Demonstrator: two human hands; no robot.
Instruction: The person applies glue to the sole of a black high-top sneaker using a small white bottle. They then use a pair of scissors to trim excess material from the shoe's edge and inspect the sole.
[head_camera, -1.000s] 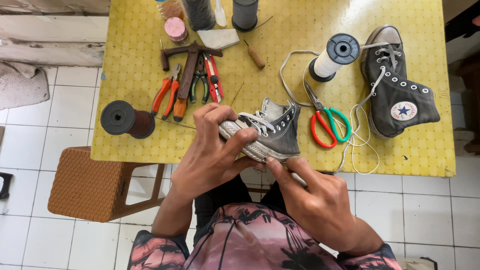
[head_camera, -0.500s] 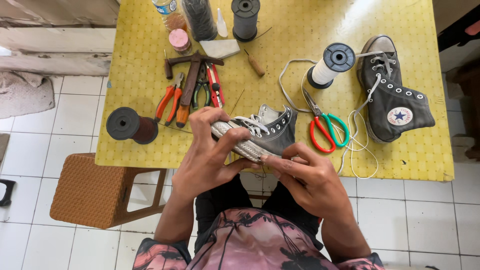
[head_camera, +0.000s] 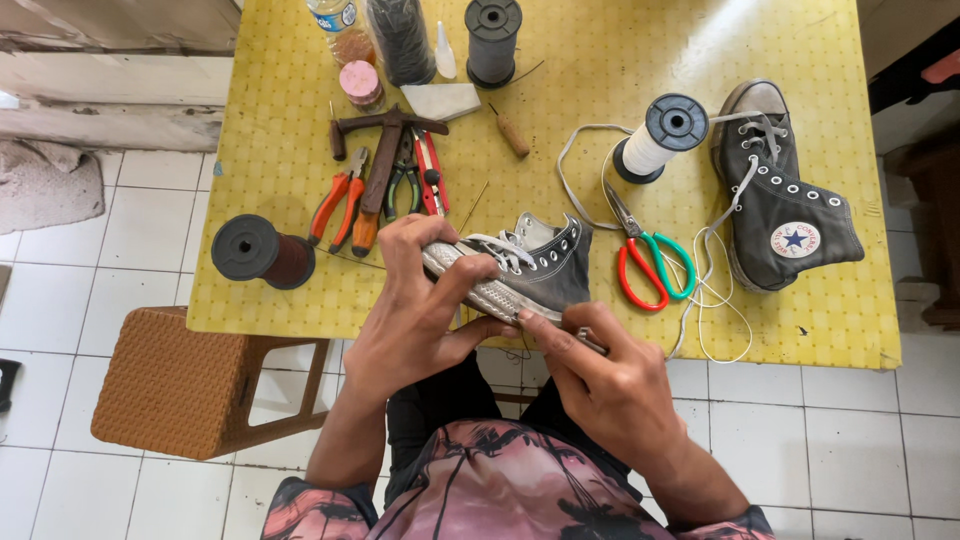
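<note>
The left hand wraps its fingers around the toe of a dark sneaker, held sole-up over the near edge of the yellow table. The right hand pinches what looks like a thin metal tool against the sole. Scissors, a white spool and a second sneaker lie to the right; pliers and a dark spool to the left.

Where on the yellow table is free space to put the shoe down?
Bare patches: the table's far middle between grey spool and white spool, and the near right corner below the second shoe. Crowded: the tool pile and around the scissors.
</note>
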